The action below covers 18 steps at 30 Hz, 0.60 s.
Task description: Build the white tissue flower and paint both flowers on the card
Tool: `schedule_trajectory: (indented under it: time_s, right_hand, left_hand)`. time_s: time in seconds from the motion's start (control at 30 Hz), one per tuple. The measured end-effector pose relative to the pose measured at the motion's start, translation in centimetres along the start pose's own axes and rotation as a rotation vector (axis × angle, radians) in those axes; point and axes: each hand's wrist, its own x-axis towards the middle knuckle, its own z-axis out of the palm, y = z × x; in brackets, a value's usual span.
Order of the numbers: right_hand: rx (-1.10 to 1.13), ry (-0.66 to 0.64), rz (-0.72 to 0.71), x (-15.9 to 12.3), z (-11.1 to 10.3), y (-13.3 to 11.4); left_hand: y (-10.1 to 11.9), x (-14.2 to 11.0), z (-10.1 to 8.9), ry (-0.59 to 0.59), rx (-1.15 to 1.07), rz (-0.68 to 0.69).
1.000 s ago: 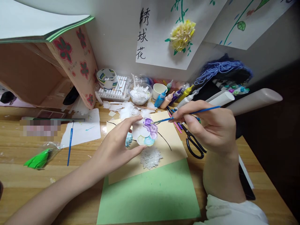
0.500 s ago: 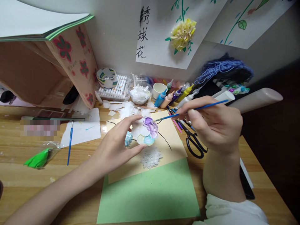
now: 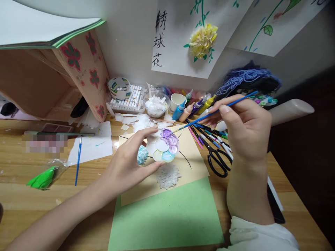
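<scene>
Wooden desk (image 3: 23, 205); palette (image 3: 154, 148) of paint (image 3: 173, 140), bowl (image 3: 153, 113) of white scraps (image 3: 155, 104)

A grey wall (image 3: 131, 45) stands behind a light wooden table (image 3: 23, 209), and on it hang a white sheet (image 3: 175, 42) with black characters and a yellow flower and, to the right, a second sheet (image 3: 274, 35) with a drawn green stem. On the left, a box (image 3: 87, 69) painted with red and green flowers stands at the wall. The light is soft, and the wall darkens rightward into deep shadow beyond the table's edge.
</scene>
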Motion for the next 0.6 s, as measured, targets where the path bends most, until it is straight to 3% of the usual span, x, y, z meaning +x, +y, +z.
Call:
schedule_trajectory:
  time_s: [0.23, 0.47, 0.6]
  right_hand:
    - [0.108, 0.059, -0.008, 0.08, -0.25, 0.21]
    - [0.015, 0.028, 0.059, 0.06, 0.26, -0.22]
    - [-0.032, 0.082, 0.031, 0.19, 0.11, -0.21]
  left_hand:
    - [0.01, 0.06, 0.04, -0.001, -0.02, -0.006]
    - [0.11, -0.15, 0.01, 0.005, -0.029, -0.002]
    - [0.08, -0.08, 0.01, 0.0, -0.018, 0.001]
